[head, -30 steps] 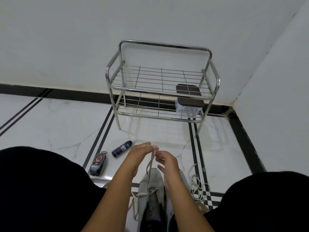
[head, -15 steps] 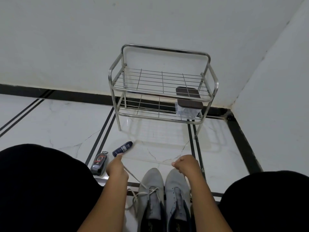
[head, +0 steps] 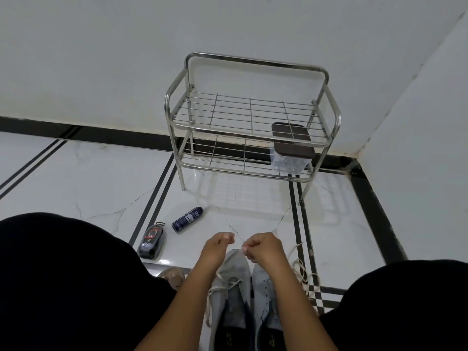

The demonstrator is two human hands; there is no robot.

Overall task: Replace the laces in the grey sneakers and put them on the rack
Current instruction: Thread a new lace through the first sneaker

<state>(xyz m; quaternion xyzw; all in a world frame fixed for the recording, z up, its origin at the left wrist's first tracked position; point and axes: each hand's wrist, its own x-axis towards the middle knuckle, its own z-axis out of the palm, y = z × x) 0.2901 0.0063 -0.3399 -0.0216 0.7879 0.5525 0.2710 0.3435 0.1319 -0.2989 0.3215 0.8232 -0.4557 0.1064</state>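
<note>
While both sneakers [head: 243, 300] sit between the knees, toes toward the rack [head: 249, 127], the left hand [head: 219, 245] and right hand [head: 263, 248] curl above them, apparently pinching lace ends to tighten; the pinch itself is unclear.

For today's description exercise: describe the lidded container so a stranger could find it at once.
Start at the steel rack against the wall. On its lower shelf, at the right end, stands a clear container. Its dark brown lid marks it as the only thing on the rack.
</note>
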